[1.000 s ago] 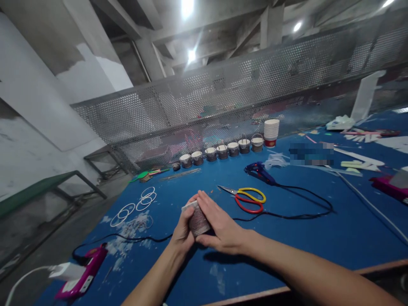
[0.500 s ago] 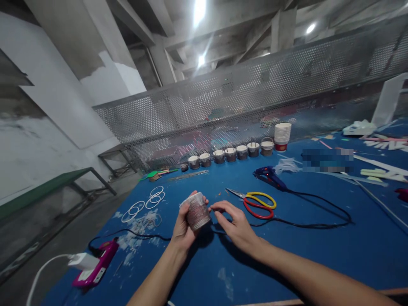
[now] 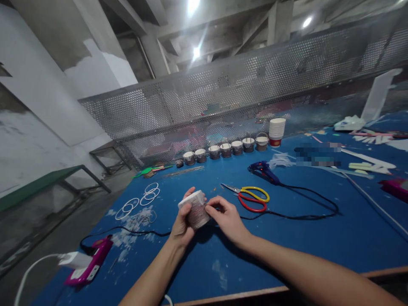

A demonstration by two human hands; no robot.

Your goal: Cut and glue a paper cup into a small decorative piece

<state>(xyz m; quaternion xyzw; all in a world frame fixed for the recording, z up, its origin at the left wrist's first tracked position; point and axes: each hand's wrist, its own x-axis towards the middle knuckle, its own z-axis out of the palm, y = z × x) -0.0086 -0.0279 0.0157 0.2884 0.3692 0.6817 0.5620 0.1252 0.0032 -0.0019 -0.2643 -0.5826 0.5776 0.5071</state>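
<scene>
Left hand [image 3: 181,229] clamping wrapped cup [image 3: 196,212] between thumb and fingers; right hand [image 3: 230,219] pinching tips together beside it, catch unclear. Right fingers tugging could be loosening wrapping; left squeezing, denting cup.

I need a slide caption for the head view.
Left hand holds a wrapped cup, right hand at its side, above a blue table.

White-rimmed, brownish-sided cup [image 3: 198,215], tilted
</scene>
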